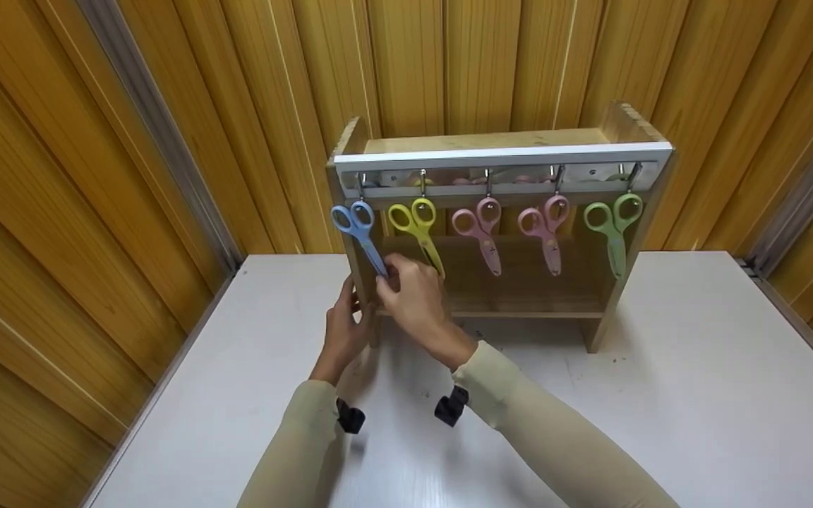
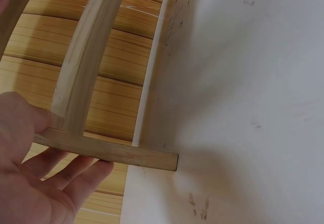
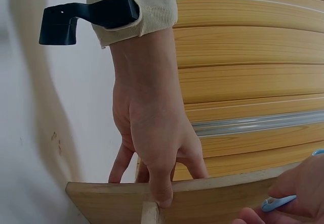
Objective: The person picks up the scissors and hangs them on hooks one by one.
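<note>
A wooden rack stands on the white table, hooks along its front rail. Blue scissors hang at the leftmost hook, tilted, handles up. My right hand pinches their lower end between thumb and fingers; in the right wrist view a bit of the blue scissors shows beside that hand. My left hand grips the rack's left side panel, thumb on the inner face and fingers on the outer. Yellow scissors hang just right of the blue pair, tips partly behind my right hand.
Farther right hang two pink scissors and green scissors. The rack has a lower shelf. Wood-patterned walls close in the white table at the back and sides.
</note>
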`<act>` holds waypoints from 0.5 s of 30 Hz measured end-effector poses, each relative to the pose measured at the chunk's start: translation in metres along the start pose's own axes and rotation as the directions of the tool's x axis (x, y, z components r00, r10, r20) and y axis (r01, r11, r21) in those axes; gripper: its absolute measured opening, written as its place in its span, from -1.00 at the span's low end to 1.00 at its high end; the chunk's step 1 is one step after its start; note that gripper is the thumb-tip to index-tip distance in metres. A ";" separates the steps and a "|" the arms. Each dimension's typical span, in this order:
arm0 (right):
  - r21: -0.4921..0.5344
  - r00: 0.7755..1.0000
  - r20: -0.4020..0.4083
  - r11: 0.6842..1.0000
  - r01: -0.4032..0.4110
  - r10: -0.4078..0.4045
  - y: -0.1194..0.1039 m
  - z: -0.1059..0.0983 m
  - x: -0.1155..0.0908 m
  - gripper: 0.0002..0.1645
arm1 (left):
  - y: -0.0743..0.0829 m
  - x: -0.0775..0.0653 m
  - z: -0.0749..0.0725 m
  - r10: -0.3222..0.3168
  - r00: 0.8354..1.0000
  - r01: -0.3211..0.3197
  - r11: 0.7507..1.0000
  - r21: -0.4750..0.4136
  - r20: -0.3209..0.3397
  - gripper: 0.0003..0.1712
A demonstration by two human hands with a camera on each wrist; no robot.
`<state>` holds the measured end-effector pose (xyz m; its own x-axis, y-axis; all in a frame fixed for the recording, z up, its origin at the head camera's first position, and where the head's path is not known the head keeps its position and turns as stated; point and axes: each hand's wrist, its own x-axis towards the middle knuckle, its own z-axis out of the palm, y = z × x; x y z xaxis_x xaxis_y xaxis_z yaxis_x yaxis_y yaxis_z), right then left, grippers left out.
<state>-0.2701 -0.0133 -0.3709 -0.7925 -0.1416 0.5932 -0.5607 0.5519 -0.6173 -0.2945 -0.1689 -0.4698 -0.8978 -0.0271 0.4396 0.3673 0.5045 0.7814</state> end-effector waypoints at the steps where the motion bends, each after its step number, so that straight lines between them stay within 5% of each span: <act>1: -0.003 1.000 0.002 1.000 -0.002 0.002 0.000 0.000 0.000 -0.82 | 0.000 0.000 0.000 -0.002 1.000 0.002 1.000 0.002 0.001 -0.27; 15: -0.041 1.000 -0.017 0.999 0.012 -0.012 0.004 0.002 -0.003 -0.70 | -0.001 -0.002 0.000 0.016 1.000 -0.016 1.000 0.018 0.003 -0.22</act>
<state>-0.2709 -0.0121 -0.3762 -0.7814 -0.1347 0.6093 -0.5596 0.5831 -0.5889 -0.2932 -0.1692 -0.4721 -0.8926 -0.0170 0.4505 0.3769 0.5204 0.7663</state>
